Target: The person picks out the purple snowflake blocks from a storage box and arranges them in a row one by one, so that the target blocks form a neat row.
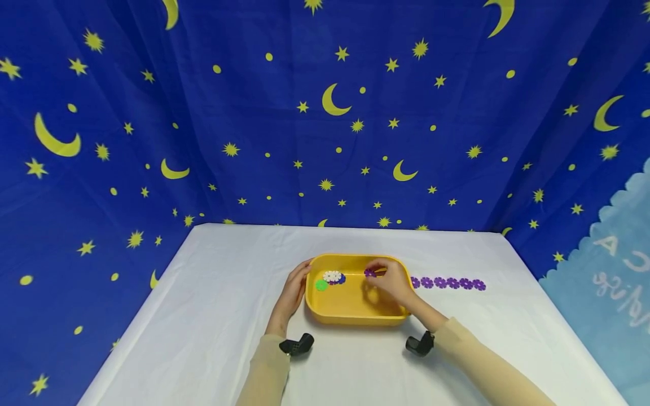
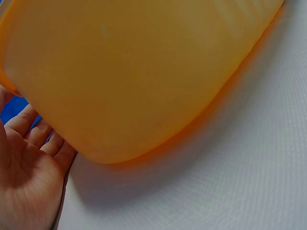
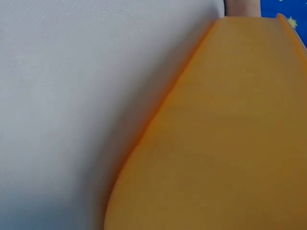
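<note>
A yellow plastic tub (image 1: 355,320) stands on the white-covered table. Its left end is touched by my left hand (image 1: 293,287), whose extended fingers lie along the outer wall; the left wrist view shows the palm (image 2: 29,175) beside that wall. Over the right part of the tub, my right hand (image 1: 393,279) pinches a purple flower-shaped disc (image 1: 370,273) between thumb and fingers. Inside the tub, toward the left, lie a green disc (image 1: 321,285), white discs (image 1: 332,276) and a dark blue disc (image 1: 342,278). The right wrist view shows the tub's outer side (image 3: 216,129); the right hand is hidden there.
A straight row of several purple flower discs (image 1: 453,283) runs rightward along the table from the tub's right end. Blue cloth (image 1: 335,141) with yellow moons and stars hangs behind and at the sides. A light blue panel with white lettering (image 1: 614,282) hangs at right.
</note>
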